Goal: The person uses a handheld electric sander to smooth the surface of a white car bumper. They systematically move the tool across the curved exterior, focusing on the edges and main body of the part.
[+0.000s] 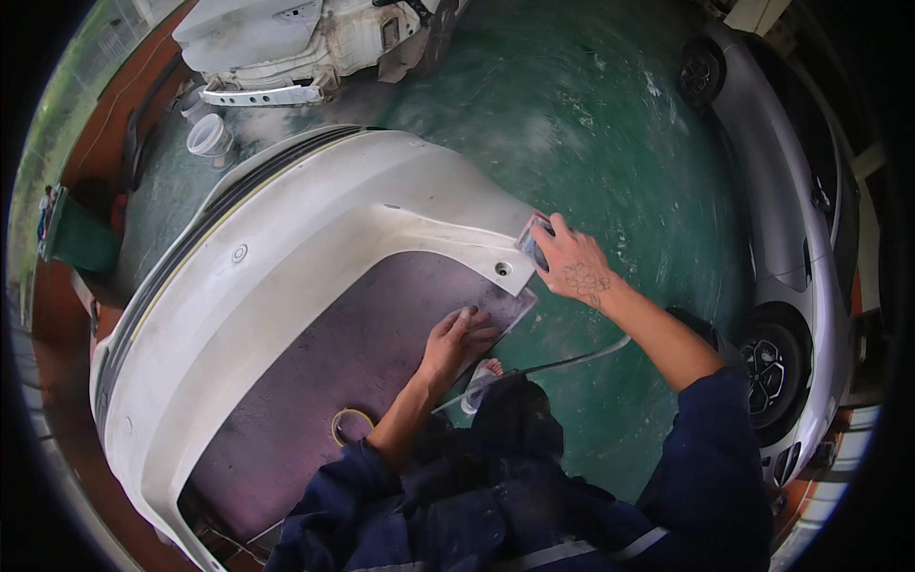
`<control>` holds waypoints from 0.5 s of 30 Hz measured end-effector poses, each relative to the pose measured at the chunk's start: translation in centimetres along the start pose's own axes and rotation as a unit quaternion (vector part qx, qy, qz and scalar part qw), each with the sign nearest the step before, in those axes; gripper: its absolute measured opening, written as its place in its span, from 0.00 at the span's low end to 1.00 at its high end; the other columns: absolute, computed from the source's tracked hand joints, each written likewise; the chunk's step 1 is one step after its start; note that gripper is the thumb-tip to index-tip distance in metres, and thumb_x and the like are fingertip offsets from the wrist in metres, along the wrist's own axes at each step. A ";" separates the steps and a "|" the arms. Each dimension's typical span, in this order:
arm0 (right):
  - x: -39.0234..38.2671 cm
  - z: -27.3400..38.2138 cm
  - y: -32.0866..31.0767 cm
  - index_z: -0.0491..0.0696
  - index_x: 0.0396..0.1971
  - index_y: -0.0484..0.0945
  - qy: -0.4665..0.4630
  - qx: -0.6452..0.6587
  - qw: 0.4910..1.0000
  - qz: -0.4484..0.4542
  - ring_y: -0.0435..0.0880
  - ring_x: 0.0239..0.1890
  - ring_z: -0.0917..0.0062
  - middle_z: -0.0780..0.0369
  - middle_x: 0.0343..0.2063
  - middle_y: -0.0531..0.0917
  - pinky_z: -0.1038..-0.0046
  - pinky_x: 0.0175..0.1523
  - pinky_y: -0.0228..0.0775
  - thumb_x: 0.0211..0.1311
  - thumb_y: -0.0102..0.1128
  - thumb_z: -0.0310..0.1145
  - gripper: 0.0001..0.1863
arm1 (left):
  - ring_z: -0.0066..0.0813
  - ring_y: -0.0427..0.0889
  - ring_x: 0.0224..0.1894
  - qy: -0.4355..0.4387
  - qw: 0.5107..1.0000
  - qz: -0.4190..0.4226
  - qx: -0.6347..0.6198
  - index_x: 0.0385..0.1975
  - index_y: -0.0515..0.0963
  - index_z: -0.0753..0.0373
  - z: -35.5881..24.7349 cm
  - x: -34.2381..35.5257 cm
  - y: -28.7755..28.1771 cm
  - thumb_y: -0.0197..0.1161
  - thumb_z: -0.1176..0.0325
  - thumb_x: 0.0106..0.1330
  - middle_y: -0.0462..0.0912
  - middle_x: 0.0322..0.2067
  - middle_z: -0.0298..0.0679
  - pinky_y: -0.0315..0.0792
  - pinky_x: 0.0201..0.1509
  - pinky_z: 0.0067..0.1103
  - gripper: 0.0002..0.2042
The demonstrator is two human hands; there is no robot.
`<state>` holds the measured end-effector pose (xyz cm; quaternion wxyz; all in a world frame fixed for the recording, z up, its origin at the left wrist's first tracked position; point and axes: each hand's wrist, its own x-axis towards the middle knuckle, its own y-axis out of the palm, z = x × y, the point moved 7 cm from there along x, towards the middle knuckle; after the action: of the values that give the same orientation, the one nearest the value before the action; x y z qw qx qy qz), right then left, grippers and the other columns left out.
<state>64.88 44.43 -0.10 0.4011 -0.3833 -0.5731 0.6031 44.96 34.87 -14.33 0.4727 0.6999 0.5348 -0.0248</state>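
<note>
While a small grey hand block with a reddish edge (pixel 529 239) is clamped in the right hand (pixel 572 259), it is held at the end of a large, curved, off-white bumper (pixel 315 210), which is spread from eight to eleven o'clock of that hand. The left hand (pixel 460 343), at eight o'clock from the right, is held with fingers apart and nothing visible in it, over a flat mauve board (pixel 305 372); contact cannot be confirmed. Surface work is judged unfinished, as the bumper end is still being addressed; how much has been treated cannot be told from the dull finish. On the board, a yellow tape roll (pixel 337 427) is placed at eight o'clock from the left hand. At six o'clock from the right hand, the floor is crossed by a thin grey hose (pixel 581 358), judged a possible snag. From picture centre, a white bucket (pixel 208 135) is seen at ten o'clock, a stripped white car body (pixel 276 48) at eleven and a silver car (pixel 777 181) at three.
</note>
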 end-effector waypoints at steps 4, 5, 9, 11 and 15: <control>0.9 4.3 0.2 0.48 0.49 0.77 -0.140 -0.173 0.970 -0.103 0.84 0.31 0.64 0.57 0.38 0.75 0.70 0.24 0.79 0.59 0.64 0.30 0.17 | 0.34 0.87 0.43 0.042 0.999 0.000 0.016 0.65 0.71 0.70 0.7 4.5 1.5 0.55 0.54 0.83 0.83 0.57 0.48 0.82 0.47 0.28 0.24; 2.2 5.3 0.9 0.49 0.48 0.77 -0.160 -0.190 0.961 -0.124 0.83 0.30 0.66 0.58 0.37 0.75 0.70 0.23 0.79 0.60 0.64 0.31 0.16 | 0.32 0.88 0.40 0.051 0.998 -0.007 0.019 0.62 0.73 0.70 1.0 5.6 1.8 0.55 0.54 0.83 0.83 0.55 0.47 0.81 0.42 0.27 0.24; 6.9 10.8 2.9 0.49 0.48 0.78 -0.267 -0.206 0.926 -0.167 0.80 0.29 0.70 0.60 0.35 0.76 0.71 0.21 0.78 0.59 0.64 0.33 0.17 | 0.23 0.83 0.30 0.144 0.977 -0.138 0.071 0.46 0.80 0.70 1.5 6.7 2.5 0.60 0.56 0.80 0.86 0.35 0.39 0.76 0.33 0.24 0.18; 7.8 12.0 3.0 0.50 0.47 0.78 -0.318 -0.214 0.913 -0.141 0.80 0.28 0.71 0.59 0.36 0.77 0.71 0.21 0.78 0.59 0.65 0.34 0.16 | 0.22 0.80 0.28 0.200 0.951 -0.208 0.108 0.40 0.81 0.71 2.3 7.0 2.2 0.62 0.58 0.78 0.85 0.28 0.38 0.75 0.33 0.26 0.17; 6.0 10.4 4.4 0.48 0.46 0.79 -0.443 -0.267 0.855 -0.045 0.82 0.30 0.67 0.55 0.42 0.78 0.61 0.19 0.80 0.63 0.64 0.38 0.15 | 0.25 0.80 0.28 0.230 0.923 -0.280 0.133 0.35 0.81 0.71 3.0 6.7 2.4 0.63 0.60 0.77 0.85 0.25 0.43 0.75 0.35 0.28 0.17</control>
<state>52.83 45.85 -3.96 0.0134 -0.1417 -0.8456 0.5145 51.06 37.70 -18.13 0.2129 0.5648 0.7947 -0.0653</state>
